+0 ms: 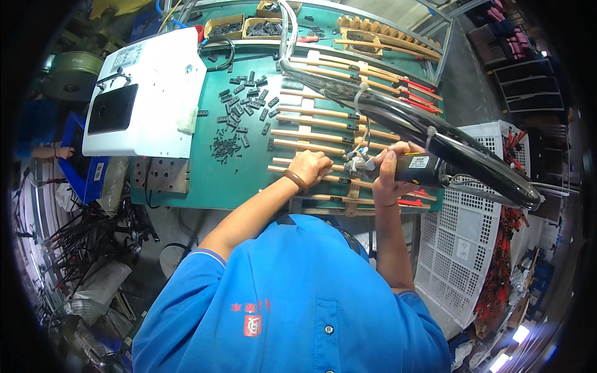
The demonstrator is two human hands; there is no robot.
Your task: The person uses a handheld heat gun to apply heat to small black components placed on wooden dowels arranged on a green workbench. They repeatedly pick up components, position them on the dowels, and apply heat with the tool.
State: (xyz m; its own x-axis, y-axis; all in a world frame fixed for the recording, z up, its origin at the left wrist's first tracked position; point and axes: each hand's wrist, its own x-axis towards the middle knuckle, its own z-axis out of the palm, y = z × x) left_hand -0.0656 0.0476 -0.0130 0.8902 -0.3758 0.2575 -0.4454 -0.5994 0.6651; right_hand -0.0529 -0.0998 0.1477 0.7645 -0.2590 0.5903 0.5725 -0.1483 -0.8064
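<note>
My left hand [309, 168], with a brown bangle at its wrist, is closed over one of the wooden rods [288, 162] lying side by side across the bench. Its fingers hide part of that rod. In my right hand [390, 173] is a black electric screwdriver [418, 169], lying nearly level. The tool's metal front end points left, over the rods just right of my left hand; its exact tip is hard to make out. Small black fittings sit on several rods, and some rods have red ends [415, 202]. A notched wooden rack [352, 205] supports them.
Loose black plastic blocks [239, 107] and a heap of small dark screws [225, 148] lie on the green bench [205, 180]. A white machine [149, 93] stands left. A thick black cable bundle [398, 109] crosses overhead; a white perforated crate [457, 242] is at right.
</note>
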